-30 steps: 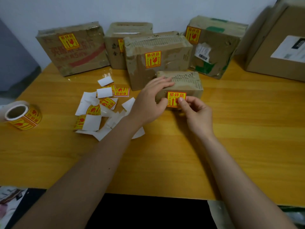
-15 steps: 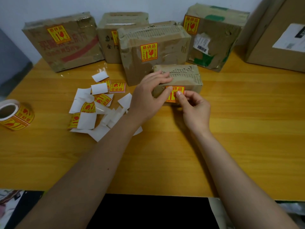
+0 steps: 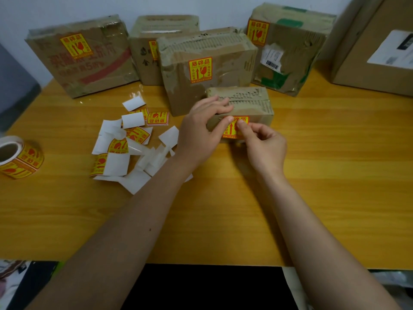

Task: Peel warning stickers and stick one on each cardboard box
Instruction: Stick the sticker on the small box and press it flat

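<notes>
Head view only. Cardboard, worn and taped, makes up the small box [image 3: 248, 104] near the middle of the yellow wooden surface [image 3: 335, 175], and both hands work on its front face. A yellow and red warning sticker [image 3: 232, 128] lies on that face, partly hidden by fingertips. The left hand [image 3: 201, 130] grips the box: its fingers curl over the top left edge and its thumb presses the sticker's upper left corner. The right hand [image 3: 266, 146] comes from below right; its thumb and forefinger are pressed together at the tips and touch the sticker's right half, while its other fingers curl loosely under the palm. Whether they pinch an edge or only press it flat, I cannot tell.

Just behind the small box stands a larger box [image 3: 207, 70] with its own sticker on the front. Three more stickered boxes stand along the wall: a left box [image 3: 82, 57], a middle box [image 3: 156, 41] and a right box [image 3: 290, 48]. A big carton [image 3: 375, 52] with a white label stands at the far right.

Left of the hands lies a scatter of white backing papers [image 3: 125, 157] and loose stickers [image 3: 157, 118]. A sticker roll [image 3: 20, 157] lies on its side near the left edge.
</notes>
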